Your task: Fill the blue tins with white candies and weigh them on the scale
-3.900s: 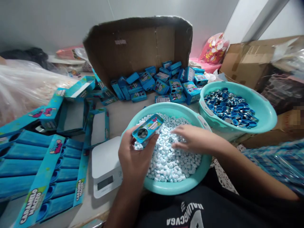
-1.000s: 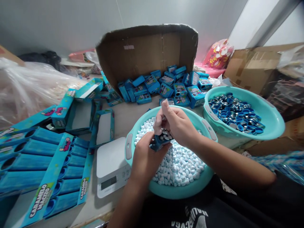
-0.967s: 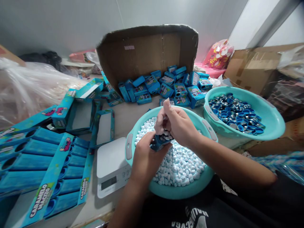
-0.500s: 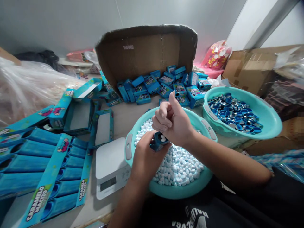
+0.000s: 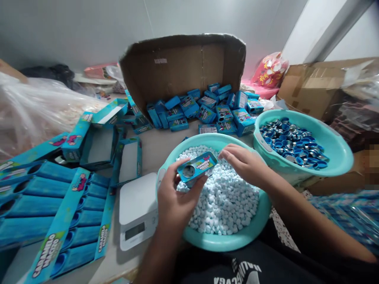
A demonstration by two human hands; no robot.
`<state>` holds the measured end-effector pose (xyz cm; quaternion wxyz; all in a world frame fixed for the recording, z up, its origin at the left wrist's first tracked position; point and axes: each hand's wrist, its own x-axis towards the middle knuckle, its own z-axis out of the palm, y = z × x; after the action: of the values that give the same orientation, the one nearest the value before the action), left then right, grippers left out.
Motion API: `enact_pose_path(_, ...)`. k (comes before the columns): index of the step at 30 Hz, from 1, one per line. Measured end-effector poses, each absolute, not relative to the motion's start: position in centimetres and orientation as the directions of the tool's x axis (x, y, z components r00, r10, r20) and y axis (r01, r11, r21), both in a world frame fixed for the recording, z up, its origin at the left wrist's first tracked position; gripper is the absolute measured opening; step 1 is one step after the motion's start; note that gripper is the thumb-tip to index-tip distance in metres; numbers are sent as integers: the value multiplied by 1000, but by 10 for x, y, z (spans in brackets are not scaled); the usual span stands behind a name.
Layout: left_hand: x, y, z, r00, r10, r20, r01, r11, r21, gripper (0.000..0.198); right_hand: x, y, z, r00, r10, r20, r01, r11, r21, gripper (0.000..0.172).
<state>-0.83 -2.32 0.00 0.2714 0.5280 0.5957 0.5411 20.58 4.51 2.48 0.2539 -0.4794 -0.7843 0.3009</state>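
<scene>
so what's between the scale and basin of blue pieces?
Head view: basin of white pieces; over it, left hand with a blue container, and right hand.

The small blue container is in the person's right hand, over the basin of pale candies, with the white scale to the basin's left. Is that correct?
No: the left hand holds the small blue container, as the head view shows, not the right hand. It is over the basin of pale candies, with the white scale to the basin's left.
</scene>
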Motion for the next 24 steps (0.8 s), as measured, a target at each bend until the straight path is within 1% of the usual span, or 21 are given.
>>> enact_pose_path(3, -39, -29, 13, -463, 816, 346, 378, -171, 910, 57, 208, 40, 8, -528, 838, -137, 700, 339, -628, 42)
enact_pose_path(4, -55, -31, 16, -496, 774, 393, 397, -200, 896, 60, 208, 39, 3, -560, 807, -185, 718, 362, -594, 42)
enact_pose_path(6, -91, -37, 17, -539, 698, 471, 427, -256, 867, 69, 207, 39, -3, -609, 761, -225, 732, 430, -528, 50)
enact_pose_path(8, -127, -43, 9, -569, 673, 472, 409, -267, 873, 76, 207, 41, -6, -635, 740, -221, 730, 481, -486, 59)
enact_pose_path(10, -155, -48, -7, -585, 702, 406, 342, -241, 908, 79, 208, 44, -6, -650, 726, -223, 721, 498, -482, 58)
enact_pose_path(12, -173, -52, -28, -580, 745, 328, 269, -205, 941, 82, 208, 47, -4, -660, 712, -240, 712, 489, -505, 48)
enact_pose_path(15, -182, -54, -58, -552, 812, 190, 200, -92, 976, 85, 209, 50, -3, -675, 695, -248, 686, 467, -558, 30)
enact_pose_path(18, -181, -57, -78, -527, 845, 91, 138, -20, 990, 84, 209, 51, -5, -690, 694, -207, 653, 474, -590, 21)
enact_pose_path(20, -179, -60, -84, -488, 868, 88, 56, -70, 996, 88, 209, 52, -5, -702, 689, -179, 639, 498, -586, 16)
enact_pose_path(22, -178, -63, -88, -454, 882, 127, -40, -162, 986, 96, 208, 52, -5, -714, 678, -175, 632, 517, -577, 14)
enact_pose_path(24, -177, -65, -88, -464, 869, 175, -104, -249, 963, 100, 208, 53, -5, -717, 678, -163, 627, 525, -576, 16)
